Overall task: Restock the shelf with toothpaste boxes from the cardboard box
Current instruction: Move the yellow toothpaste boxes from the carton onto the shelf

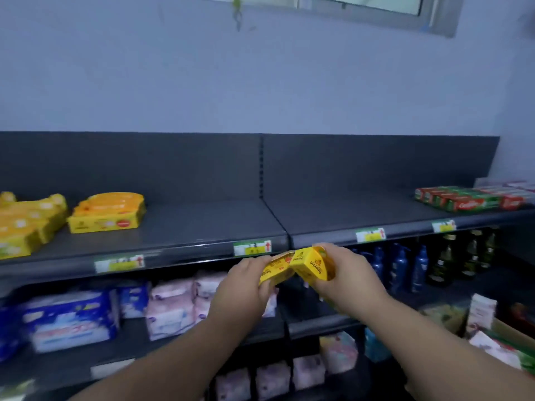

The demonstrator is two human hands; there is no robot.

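Observation:
Both hands are raised in front of the top shelf's front edge (202,250). My left hand (246,287) grips a yellow box (275,270) and my right hand (344,279) grips a second yellow box (309,263); the two boxes touch end to end, with their print upside down. More yellow boxes (107,214) lie on the top shelf at the left. Red and green toothpaste boxes (469,199) lie in a row on the top shelf at the far right. The cardboard box (512,331) shows only as a corner at the lower right.
Price tags (252,247) line the shelf edge. The shelf below carries blue and pink soft packs (72,319) at left and dark bottles (445,261) at right. Small pink packs (272,377) fill a lower shelf. A window (370,7) is set high in the wall.

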